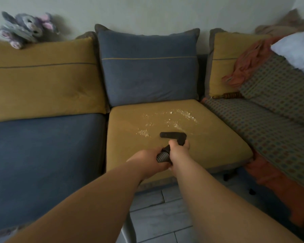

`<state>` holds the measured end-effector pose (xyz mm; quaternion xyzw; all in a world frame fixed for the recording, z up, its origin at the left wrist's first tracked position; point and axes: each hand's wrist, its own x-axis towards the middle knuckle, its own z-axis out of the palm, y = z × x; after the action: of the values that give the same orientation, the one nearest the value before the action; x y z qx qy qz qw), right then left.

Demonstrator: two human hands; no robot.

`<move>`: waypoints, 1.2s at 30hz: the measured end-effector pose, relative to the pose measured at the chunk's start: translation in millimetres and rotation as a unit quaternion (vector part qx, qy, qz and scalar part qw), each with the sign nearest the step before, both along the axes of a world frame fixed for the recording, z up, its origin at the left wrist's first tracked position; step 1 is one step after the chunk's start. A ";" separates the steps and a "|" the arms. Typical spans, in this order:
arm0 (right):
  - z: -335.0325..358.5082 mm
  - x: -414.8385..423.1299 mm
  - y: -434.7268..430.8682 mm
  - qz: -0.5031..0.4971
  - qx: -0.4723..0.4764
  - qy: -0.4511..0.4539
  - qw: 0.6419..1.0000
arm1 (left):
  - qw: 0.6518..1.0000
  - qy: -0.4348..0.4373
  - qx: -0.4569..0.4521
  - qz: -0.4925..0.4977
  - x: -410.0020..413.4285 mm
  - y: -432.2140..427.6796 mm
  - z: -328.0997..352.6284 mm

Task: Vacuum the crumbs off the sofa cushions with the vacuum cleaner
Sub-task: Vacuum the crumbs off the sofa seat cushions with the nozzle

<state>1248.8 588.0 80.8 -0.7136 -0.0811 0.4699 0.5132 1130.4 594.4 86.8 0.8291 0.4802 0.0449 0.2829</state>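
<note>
The left hand (146,161) is curled round the ribbed vacuum hose (162,156). The right hand (179,151), just ahead of it, grips the hose's black end. The flat black nozzle (173,135) lies just beyond the right hand's fingers, apparently resting on the yellow seat cushion (126,130), though blur leaves contact unsure. The crumbs (172,116) are scattered past the nozzle, farther from both hands, toward the blue back cushion (147,72).

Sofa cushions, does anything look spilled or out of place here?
Pale crumbs are scattered across the yellow seat cushion, just beyond the black vacuum nozzle. An orange cloth lies crumpled at the right side, and a plush toy perches atop the left backrest.
</note>
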 end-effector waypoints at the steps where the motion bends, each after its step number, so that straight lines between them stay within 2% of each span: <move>1: -2.0 1.1 3.2 0.001 0.002 -0.007 1.000 | 1.000 0.000 0.004 0.003 1.1 2.0 -1.7; 12: -6.5 -12.2 29.5 -0.010 0.014 -0.005 1.000 | 1.000 0.015 0.012 -0.003 -16.1 30.6 -3.6; 22: 16.5 -17.0 26.4 -0.041 0.024 0.055 0.997 | 0.999 0.009 -0.009 -0.049 -25.5 43.2 25.9; 36: 8.1 -34.5 16.8 -0.038 0.025 0.031 0.998 | 0.998 0.015 0.004 -0.064 -40.6 36.1 17.3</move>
<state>1214.4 604.7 88.8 -0.6883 -0.0491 0.4699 0.5506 1089.9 630.6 104.1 0.8598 0.4302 0.0165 0.2747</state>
